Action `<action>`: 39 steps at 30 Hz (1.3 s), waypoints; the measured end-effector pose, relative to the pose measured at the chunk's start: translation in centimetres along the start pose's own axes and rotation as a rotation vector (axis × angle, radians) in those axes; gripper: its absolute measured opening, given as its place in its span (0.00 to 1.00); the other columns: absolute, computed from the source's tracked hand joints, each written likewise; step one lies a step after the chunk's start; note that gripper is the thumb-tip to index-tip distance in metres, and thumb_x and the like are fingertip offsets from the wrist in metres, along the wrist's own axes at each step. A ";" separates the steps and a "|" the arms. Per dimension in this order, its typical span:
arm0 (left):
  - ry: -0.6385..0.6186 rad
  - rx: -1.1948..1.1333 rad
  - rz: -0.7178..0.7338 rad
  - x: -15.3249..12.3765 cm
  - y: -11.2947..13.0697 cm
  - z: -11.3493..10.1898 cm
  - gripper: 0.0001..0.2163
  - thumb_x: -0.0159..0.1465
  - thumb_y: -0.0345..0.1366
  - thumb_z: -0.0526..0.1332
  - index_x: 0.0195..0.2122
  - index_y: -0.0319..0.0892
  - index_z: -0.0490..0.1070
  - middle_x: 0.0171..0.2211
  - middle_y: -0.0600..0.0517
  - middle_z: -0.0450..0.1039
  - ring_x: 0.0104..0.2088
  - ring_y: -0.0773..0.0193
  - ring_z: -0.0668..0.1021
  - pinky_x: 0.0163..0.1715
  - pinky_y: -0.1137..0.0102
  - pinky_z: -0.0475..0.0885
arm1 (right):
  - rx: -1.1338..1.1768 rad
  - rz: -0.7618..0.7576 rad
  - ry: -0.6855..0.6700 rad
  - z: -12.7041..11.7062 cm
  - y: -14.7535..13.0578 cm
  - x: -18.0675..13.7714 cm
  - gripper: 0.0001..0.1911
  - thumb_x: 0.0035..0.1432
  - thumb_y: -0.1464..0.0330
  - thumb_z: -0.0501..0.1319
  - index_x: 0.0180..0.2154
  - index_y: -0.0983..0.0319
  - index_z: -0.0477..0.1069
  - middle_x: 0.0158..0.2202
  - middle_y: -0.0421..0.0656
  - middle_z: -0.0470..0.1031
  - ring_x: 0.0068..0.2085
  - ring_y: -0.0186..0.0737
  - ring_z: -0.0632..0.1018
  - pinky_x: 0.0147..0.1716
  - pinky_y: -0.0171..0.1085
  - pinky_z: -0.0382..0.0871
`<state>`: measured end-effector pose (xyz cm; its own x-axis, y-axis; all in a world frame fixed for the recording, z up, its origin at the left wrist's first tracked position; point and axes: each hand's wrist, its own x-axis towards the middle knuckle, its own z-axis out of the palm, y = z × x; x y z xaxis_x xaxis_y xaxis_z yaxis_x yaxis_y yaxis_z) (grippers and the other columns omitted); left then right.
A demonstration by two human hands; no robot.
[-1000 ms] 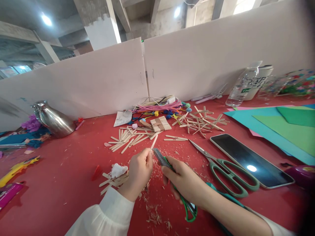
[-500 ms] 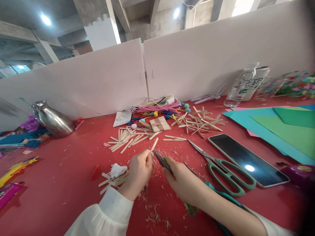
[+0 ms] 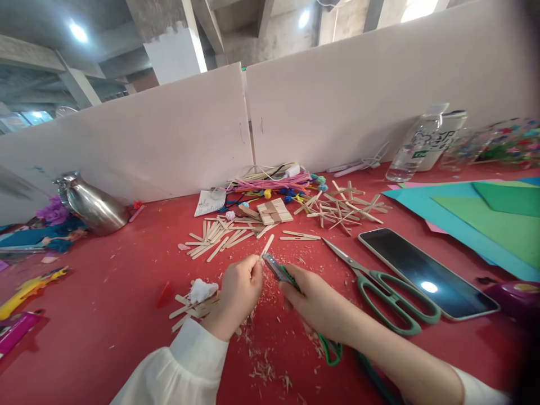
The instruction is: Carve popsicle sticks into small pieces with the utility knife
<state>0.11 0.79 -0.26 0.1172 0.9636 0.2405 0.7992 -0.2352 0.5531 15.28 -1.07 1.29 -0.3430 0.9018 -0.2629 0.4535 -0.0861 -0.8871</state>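
Note:
My left hand (image 3: 238,292) is closed around a thin wooden stick (image 3: 266,246) that points up and away from me. My right hand (image 3: 314,306) is wrapped round a green-handled utility knife (image 3: 276,268), whose blade rests against the stick just above my left fingers. Wood shavings (image 3: 264,368) lie scattered on the red table (image 3: 105,304) below both hands. A small heap of cut sticks with a white wad (image 3: 198,298) lies just left of my left hand.
Green-handled scissors (image 3: 379,287) and a phone (image 3: 426,273) lie right of my hands. Loose sticks (image 3: 217,239), crossed sticks (image 3: 343,208), pipe cleaners (image 3: 270,183), coloured paper (image 3: 485,219), a bottle (image 3: 415,143) and a steel jug (image 3: 90,205) stand farther off, before white partitions.
The knife blade has slid slightly along the stick and back; both hands stay in nearly the same place. More shavings lie under the hands.

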 end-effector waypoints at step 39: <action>0.018 -0.365 -0.077 -0.1 -0.6 -0.5 0.15 0.64 0.44 0.48 0.26 0.41 0.62 0.17 0.58 0.55 0.19 0.70 0.61 0.20 0.76 0.55 | -0.373 -0.226 0.148 -0.2 -0.1 -0.5 0.06 0.57 0.70 0.46 0.28 0.58 0.52 0.20 0.37 0.61 0.20 0.33 0.60 0.22 0.34 0.47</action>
<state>-0.66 0.73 -0.27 0.0521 0.9786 0.1989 0.5420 -0.1950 0.8174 15.57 -1.41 1.64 -0.3583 0.9336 0.0023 0.6557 0.2534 -0.7113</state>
